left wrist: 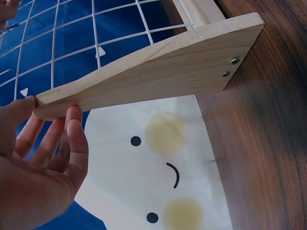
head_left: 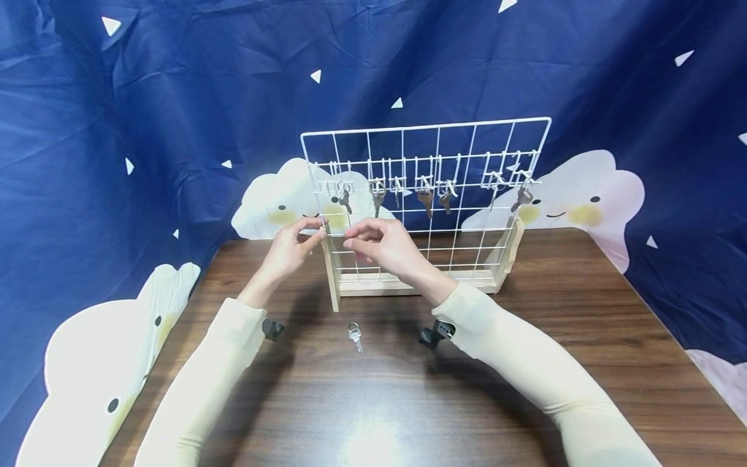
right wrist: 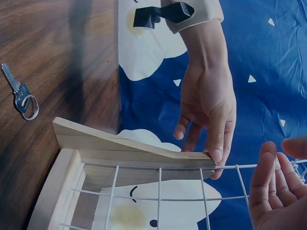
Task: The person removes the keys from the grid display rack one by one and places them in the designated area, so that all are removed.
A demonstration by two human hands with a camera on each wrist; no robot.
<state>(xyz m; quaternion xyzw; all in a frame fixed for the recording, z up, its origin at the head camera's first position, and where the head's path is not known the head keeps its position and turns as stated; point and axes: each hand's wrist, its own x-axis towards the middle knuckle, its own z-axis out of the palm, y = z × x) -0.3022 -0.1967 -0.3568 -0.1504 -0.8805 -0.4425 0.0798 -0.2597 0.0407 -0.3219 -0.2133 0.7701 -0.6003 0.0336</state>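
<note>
A white wire grid (head_left: 426, 126) stands in a light wooden frame, with several keys hung from its row of hooks. My left hand (head_left: 288, 250) pinches the upper tip of the frame's left side panel (left wrist: 144, 76) between thumb and fingers. In front of the grid's left part is my right hand (head_left: 388, 246), its fingers loosely bent below a hanging key (head_left: 345, 198). Nothing shows between the right thumb and fingers in the right wrist view (right wrist: 276, 187). A silver key (head_left: 355, 335) with a ring lies on the table before the frame.
More keys hang along the hooks, among them a brownish key (head_left: 425, 201) near the middle and a key (head_left: 522, 197) at the right end. The brown wooden table (head_left: 583, 311) extends to both sides. Behind it hangs a blue cloth (head_left: 233, 78) with white clouds.
</note>
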